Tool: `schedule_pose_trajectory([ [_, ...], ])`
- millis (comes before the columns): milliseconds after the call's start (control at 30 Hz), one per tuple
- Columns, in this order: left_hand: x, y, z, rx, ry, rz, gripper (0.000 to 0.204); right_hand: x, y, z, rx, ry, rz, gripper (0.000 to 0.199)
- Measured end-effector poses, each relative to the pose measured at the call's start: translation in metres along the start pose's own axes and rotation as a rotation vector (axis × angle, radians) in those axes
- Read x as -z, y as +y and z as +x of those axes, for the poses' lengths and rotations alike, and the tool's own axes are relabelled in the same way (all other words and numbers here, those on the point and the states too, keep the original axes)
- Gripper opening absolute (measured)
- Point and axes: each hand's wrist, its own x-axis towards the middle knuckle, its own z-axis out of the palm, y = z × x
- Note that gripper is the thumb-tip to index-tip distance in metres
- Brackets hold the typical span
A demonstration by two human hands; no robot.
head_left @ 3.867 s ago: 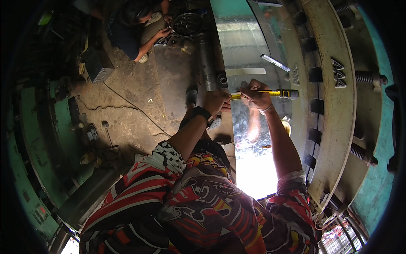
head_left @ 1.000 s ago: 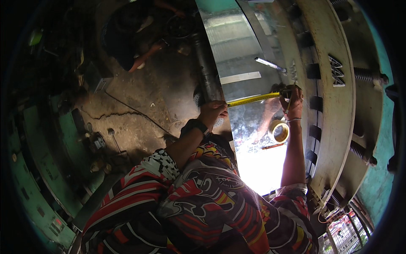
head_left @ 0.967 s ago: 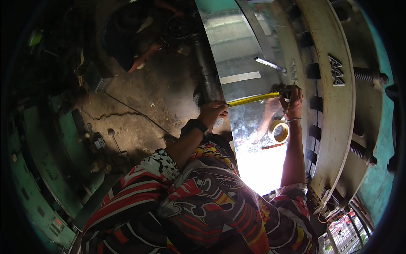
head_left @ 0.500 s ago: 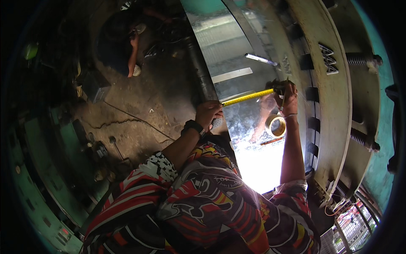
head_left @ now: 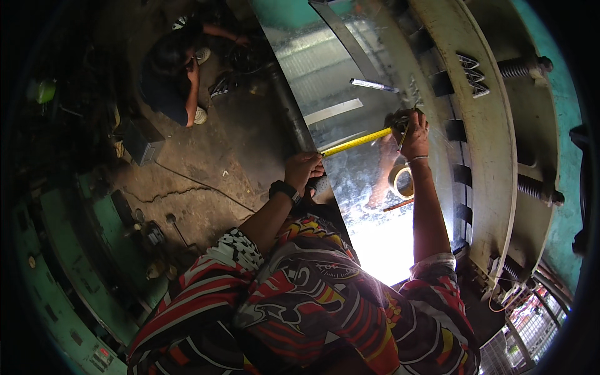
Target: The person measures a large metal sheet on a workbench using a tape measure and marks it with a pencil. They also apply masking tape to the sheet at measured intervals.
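Observation:
A yellow tape measure (head_left: 356, 142) is stretched across a shiny metal sheet (head_left: 350, 167). My left hand (head_left: 303, 170) pinches the blade's end at the sheet's left edge. At the other end, my right hand (head_left: 414, 136) is closed around the dark tape case, mostly hidden by the fingers. A thin pointed tool (head_left: 403, 136) shows along that hand; its kind is unclear. Just below my right wrist stands a roll of masking tape (head_left: 393, 181), with a slim reddish-brown stick (head_left: 398, 205) beside it. Farther up the sheet lies a marker pen (head_left: 374, 85).
Pale strips (head_left: 334, 111) lie on the sheet. A heavy machine beam (head_left: 494, 137) with springs (head_left: 525, 67) runs along the right. Another person (head_left: 165, 81) crouches at far left on the floor, near a dark box (head_left: 142, 139) and a cable (head_left: 203, 185). Glare whitens the sheet's near part.
The view has shifted slightly, so the sheet and its things appear a little farther left. Both hands keep their hold on the stretched tape measure.

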Motion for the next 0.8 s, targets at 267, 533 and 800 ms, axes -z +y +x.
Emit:
schedule_pose_trajectory([
  [267, 0.004, -0.007, 0.000, -0.027, -0.002, -0.083, 0.026, 0.004, -0.014, 0.002, -0.005, -0.091, -0.054, 0.055],
  [533, -0.006, -0.008, 0.000, -0.047, -0.010, -0.138, 0.024, -0.013, 0.022, -0.002, 0.002, 0.003, -0.050, 0.051],
  [800, -0.004, -0.012, -0.001, -0.059, -0.003, -0.135, 0.039, -0.004, 0.013, 0.003, 0.060, -0.005, -0.032, 0.051],
])
